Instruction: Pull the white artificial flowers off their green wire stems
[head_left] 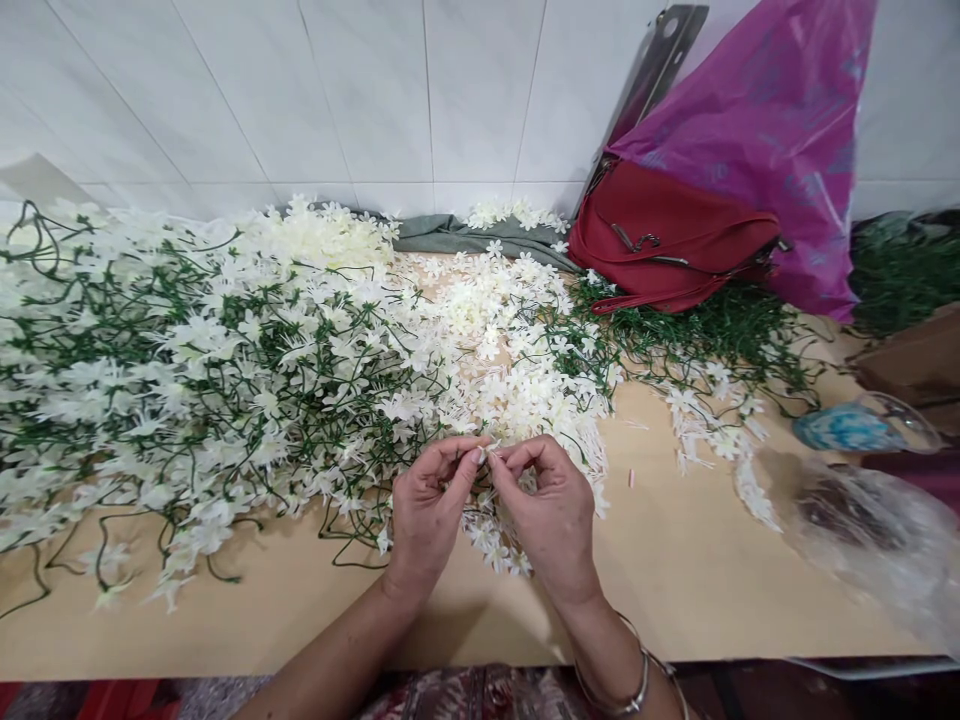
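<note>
My left hand (433,500) and my right hand (546,505) meet over the front of the flower pile, thumbs and forefingers pinched together. Between the fingertips is a small white artificial flower piece (491,448), mostly hidden by the fingers. Loose white artificial blossoms (517,400) lie just beyond and beneath the hands. To the left spreads a large heap of white artificial flowers on green stems (247,370). A bangle (637,685) circles my right wrist.
A red bag (667,235) and a purple plastic bag (772,130) lean by the tiled wall (360,90). Green stems (697,330) lie below them. A clear plastic bag (877,540) and a blue-and-white item (851,428) are at the table's right (675,590).
</note>
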